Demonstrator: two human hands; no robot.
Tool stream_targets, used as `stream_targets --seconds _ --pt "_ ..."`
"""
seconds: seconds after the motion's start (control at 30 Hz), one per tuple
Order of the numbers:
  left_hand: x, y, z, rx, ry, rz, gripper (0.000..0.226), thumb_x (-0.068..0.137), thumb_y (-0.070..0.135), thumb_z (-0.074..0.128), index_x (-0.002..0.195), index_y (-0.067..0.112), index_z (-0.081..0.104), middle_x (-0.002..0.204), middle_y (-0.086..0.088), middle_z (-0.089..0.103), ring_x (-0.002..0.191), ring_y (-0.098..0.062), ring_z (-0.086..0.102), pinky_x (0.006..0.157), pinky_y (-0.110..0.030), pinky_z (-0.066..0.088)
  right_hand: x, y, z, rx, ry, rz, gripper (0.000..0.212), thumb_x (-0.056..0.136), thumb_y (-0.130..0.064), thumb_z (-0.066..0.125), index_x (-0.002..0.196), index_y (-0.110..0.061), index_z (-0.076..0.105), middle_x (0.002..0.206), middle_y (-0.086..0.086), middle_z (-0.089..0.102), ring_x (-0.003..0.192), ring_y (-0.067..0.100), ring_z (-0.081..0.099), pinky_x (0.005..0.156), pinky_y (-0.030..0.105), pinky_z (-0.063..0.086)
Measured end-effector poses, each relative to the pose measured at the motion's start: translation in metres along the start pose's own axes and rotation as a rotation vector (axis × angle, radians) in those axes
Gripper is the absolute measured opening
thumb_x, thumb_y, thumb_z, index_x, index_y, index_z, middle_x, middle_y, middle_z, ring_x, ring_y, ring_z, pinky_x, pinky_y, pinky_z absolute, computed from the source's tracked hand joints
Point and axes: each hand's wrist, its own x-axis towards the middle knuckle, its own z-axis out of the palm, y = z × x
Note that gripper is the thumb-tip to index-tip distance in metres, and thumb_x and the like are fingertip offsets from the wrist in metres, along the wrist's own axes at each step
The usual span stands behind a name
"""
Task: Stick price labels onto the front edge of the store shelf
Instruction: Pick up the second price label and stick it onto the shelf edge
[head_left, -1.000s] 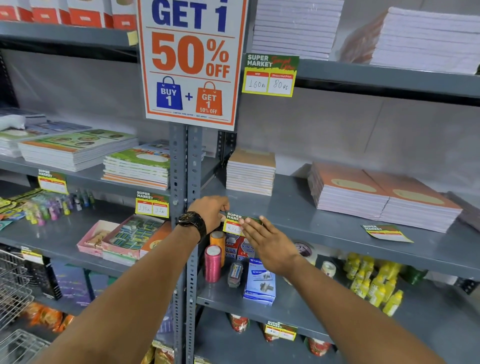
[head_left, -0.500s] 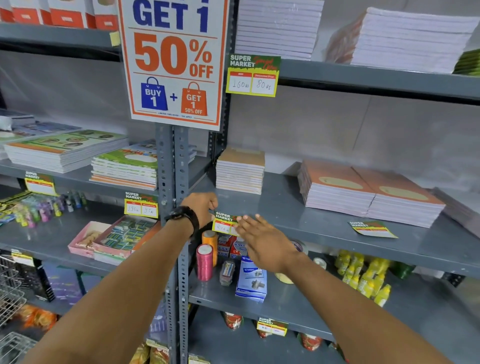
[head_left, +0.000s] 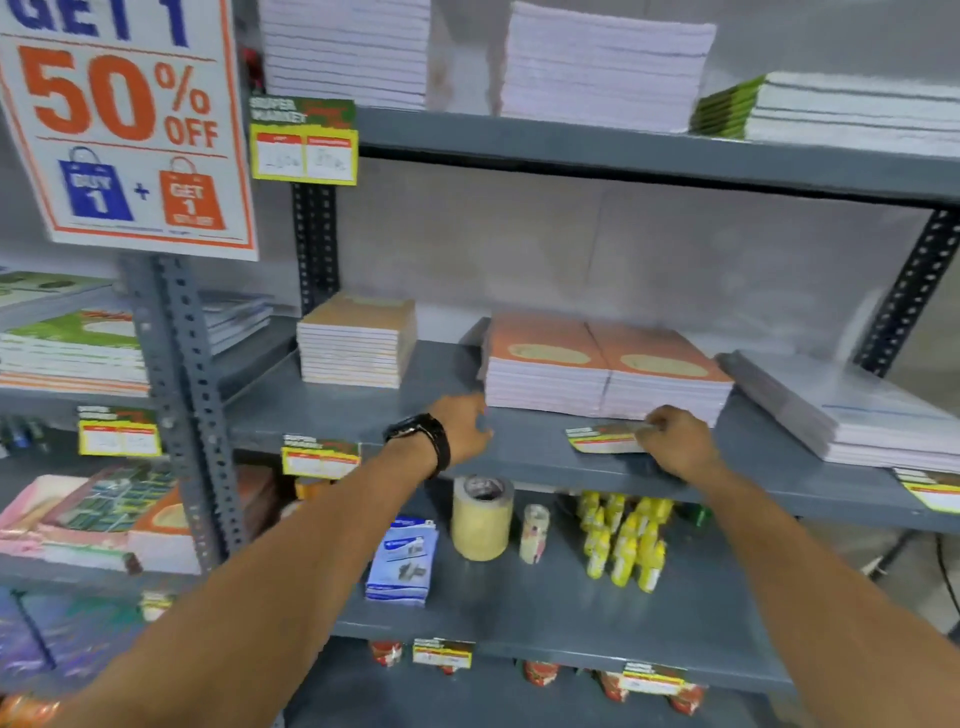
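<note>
My right hand (head_left: 675, 444) is on a loose price label (head_left: 605, 439) lying flat on the middle shelf (head_left: 545, 457), near its front edge, just in front of the orange notebook stacks (head_left: 602, 371). Fingers are curled down over the label's right end — looks like a pinch, but blur hides the tips, so I can't confirm the grip. My left hand (head_left: 465, 423), watch on the wrist, hangs over the same shelf near the left end of those stacks, fingers bent loosely, nothing in them that I can see.

Status, judged from what hangs now:
- Middle shelf, left end of front edge: one label stuck (head_left: 320, 457).
- Top shelf front edge: one label (head_left: 304, 140) up beside the 50% OFF sign (head_left: 124, 124).
- Left bay: one label (head_left: 118, 432) on its shelf edge.
- Bottom shelf front edge: two labels (head_left: 442, 653).
- Left to do: the label under my right hand is not on an edge yet. Another label (head_left: 932, 491) sits at the far right of the middle shelf — cut off by the frame, so I can't tell if it's stuck or loose.

Hard to read: whole frame is motion-blurred, prices on every label illegible. Can't tell whether the label has backing or needs tape; a tape roll (head_left: 482, 517) stands on the shelf below.
</note>
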Motion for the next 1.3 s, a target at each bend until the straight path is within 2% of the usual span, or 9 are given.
stream_targets --seconds 0.17,0.3,0.37,0.43,0.53,0.67,0.83,1.0,1.3 --pt "0.031 0.072 0.056 -0.027 -0.086 -0.021 0.052 0.084 0.045 0.060 0.128 0.021 0.048 0.130 -0.012 0.058 0.113 -0.033 0.056 0.098 -0.045 0.048 0.009 0.011 0.007 0.133 -0.113 -0.141 0.033 0.082 -0.019 0.069 0.113 -0.012 0.063 0.115 0.006 0.067 0.104 0.024 0.060 0.072 0.020 0.033" --pt "0.042 0.096 0.085 -0.102 -0.064 -0.033 0.050 0.072 0.049 0.060 0.119 0.036 0.048 0.125 -0.005 0.062 0.106 -0.031 0.060 0.093 -0.043 0.051 0.016 0.012 0.015 0.401 -0.161 -0.120 0.044 0.072 -0.009 0.077 0.112 -0.015 0.061 0.101 0.000 0.063 0.091 0.017 0.060 0.078 0.025 0.044" --pt "0.044 0.106 0.092 -0.199 -0.033 -0.009 0.040 0.070 0.040 0.067 0.108 0.034 0.054 0.116 -0.003 0.067 0.101 -0.029 0.063 0.089 -0.041 0.054 0.017 0.014 0.014 0.573 -0.162 -0.103 0.043 0.069 0.002 0.077 0.105 -0.017 0.062 0.095 0.005 0.066 0.085 0.019 0.063 0.079 0.033 0.052" --pt "0.042 0.115 0.089 -0.334 0.013 0.010 0.031 0.075 0.023 0.075 0.103 0.027 0.061 0.107 -0.001 0.069 0.101 -0.024 0.064 0.088 -0.035 0.053 0.013 0.013 0.010 0.669 -0.161 -0.116 0.035 0.072 0.006 0.074 0.101 -0.013 0.068 0.088 0.006 0.067 0.079 0.017 0.061 0.074 0.030 0.051" --pt "0.030 0.121 0.078 -0.538 0.117 0.096 0.028 0.076 0.010 0.078 0.102 0.015 0.067 0.103 -0.003 0.068 0.100 -0.022 0.063 0.089 -0.033 0.051 -0.002 0.013 0.002 0.731 -0.170 -0.164 0.011 0.081 -0.010 0.074 0.091 -0.013 0.074 0.083 0.004 0.070 0.073 0.013 0.059 0.069 0.027 0.048" --pt "-0.009 0.114 0.076 -0.655 0.216 0.113 0.022 0.074 0.010 0.081 0.090 0.015 0.067 0.090 -0.001 0.070 0.080 -0.012 0.064 0.074 -0.022 0.053 -0.028 0.019 0.001 0.673 -0.125 -0.229 0.005 0.085 -0.026 0.071 0.084 -0.022 0.073 0.081 0.001 0.074 0.073 0.017 0.065 0.071 0.031 0.052" --pt "-0.044 0.108 0.095 -0.438 0.328 0.069 0.017 0.074 0.023 0.081 0.087 0.024 0.070 0.076 0.010 0.069 0.062 -0.001 0.058 0.058 -0.009 0.042 -0.061 0.023 0.015 0.548 -0.067 -0.264 0.004 0.085 -0.019 0.070 0.084 -0.021 0.073 0.072 -0.003 0.070 0.063 0.005 0.058 0.064 0.026 0.050" --pt "-0.050 0.104 0.105 -0.293 0.305 0.049 0.015 0.078 0.027 0.075 0.091 0.025 0.068 0.085 0.005 0.073 0.078 -0.015 0.065 0.069 -0.027 0.050 -0.074 0.022 0.031 0.417 0.020 -0.259 0.005 0.087 -0.017 0.067 0.086 -0.019 0.072 0.071 -0.007 0.069 0.066 0.007 0.061 0.059 0.013 0.043" --pt "-0.049 0.103 0.109 -0.148 0.323 0.095 0.017 0.082 0.032 0.070 0.092 0.020 0.063 0.091 0.001 0.069 0.084 -0.021 0.062 0.063 -0.027 0.038 -0.083 0.018 0.042 0.269 0.151 -0.293 0.012 0.088 -0.009 0.060 0.093 -0.013 0.069 0.089 0.004 0.068 0.081 0.020 0.061 0.074 0.030 0.048"
